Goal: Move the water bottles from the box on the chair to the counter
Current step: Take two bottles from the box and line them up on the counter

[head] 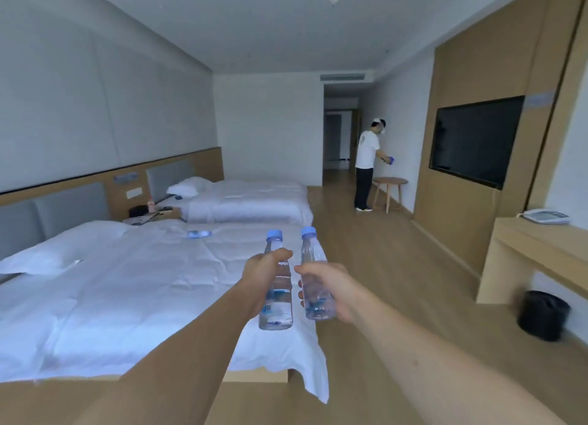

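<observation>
— Room, item one: a hotel room with two white beds. Your forearms reach out over the foot of the near bed (pixel 133 284), with wooden flooring (pixel 375 265) to the right of your hands. What do you hold?

— Item two: your left hand (pixel 259 281) grips a clear water bottle (pixel 276 300) around its middle, fingers curled round the far side, thumb towards the shoulder. The bottle stands upright with a blue cap on top and a blue-printed label low on its body.

— And the other hand?

— Item three: your right hand (pixel 331 289) grips a second water bottle (pixel 313 265), fingers wrapped round its lower half. This one has the same blue cap and tilts a little to the left at the top. The two bottles sit just beside each other, apart at the caps. Whether their bodies touch lower down, I cannot tell.

— Anything beyond your hands?

— Item four: a third bottle (pixel 199 233) lies on its side on the near bed, beyond and left of your left hand. Item five: a light wooden desk (pixel 541 253) stands well to the right of your right hand, with a telephone (pixel 545 216) on it and a dark bin (pixel 542 315) on the floor below. Item six: a wall television (pixel 474 138) hangs above and to the right. Item seven: a person in a white shirt (pixel 366 167) stands far ahead beside a small round table (pixel 389 187).
</observation>
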The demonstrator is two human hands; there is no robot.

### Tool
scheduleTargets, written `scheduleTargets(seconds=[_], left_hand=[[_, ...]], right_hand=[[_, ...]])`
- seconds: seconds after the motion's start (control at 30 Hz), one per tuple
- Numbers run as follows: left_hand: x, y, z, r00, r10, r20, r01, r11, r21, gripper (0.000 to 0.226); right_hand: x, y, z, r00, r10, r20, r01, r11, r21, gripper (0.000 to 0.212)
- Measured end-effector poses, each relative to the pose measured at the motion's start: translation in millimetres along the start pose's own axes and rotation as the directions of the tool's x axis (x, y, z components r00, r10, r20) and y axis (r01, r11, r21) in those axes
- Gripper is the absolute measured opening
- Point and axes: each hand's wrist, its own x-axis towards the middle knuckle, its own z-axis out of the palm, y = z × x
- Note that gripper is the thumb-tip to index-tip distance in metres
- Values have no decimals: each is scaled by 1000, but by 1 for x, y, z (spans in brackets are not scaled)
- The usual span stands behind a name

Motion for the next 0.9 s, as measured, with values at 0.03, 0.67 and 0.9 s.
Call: scheduleTargets(seconds=[0.03,0.67,0.9], left_hand=[[9,3,23,999,-2,32,2,1000,7,23],[204,-3,389,818,-79,570,-30,983,179,35],[293,5,516,708,-137,693,-31,974,223,36]], right_hand=[[2,-3,-23,999,-7,-36,7,1000,8,49],[65,-28,-364,776,61,-628,11,994,110,72],[120,-58,-470,662,69,-746,50,989,136,58]])
